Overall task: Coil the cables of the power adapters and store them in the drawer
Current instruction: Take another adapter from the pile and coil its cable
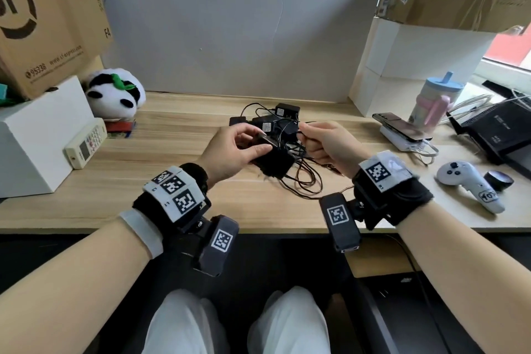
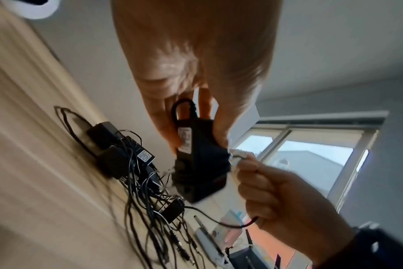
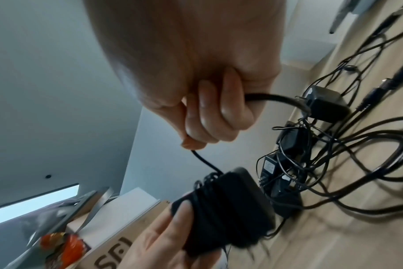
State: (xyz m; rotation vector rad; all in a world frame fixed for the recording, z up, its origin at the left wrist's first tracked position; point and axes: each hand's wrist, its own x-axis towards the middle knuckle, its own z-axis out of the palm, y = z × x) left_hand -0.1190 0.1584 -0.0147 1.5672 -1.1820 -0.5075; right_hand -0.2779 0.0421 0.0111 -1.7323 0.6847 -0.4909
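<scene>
Our left hand (image 1: 230, 149) grips the half-wrapped adapter (image 1: 273, 162) at frame centre, while our right hand (image 1: 324, 144), just right, pinches its cable (image 3: 205, 160) taut.

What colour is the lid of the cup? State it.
Blue; the cup below it is pale with pink parts. Head view shows it best.

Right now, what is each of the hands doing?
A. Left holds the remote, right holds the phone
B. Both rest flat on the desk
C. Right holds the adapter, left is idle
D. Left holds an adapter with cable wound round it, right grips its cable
D: the left hand holds the adapter with turns of cable round it, and the right hand is curled round the cable running from it.
</scene>
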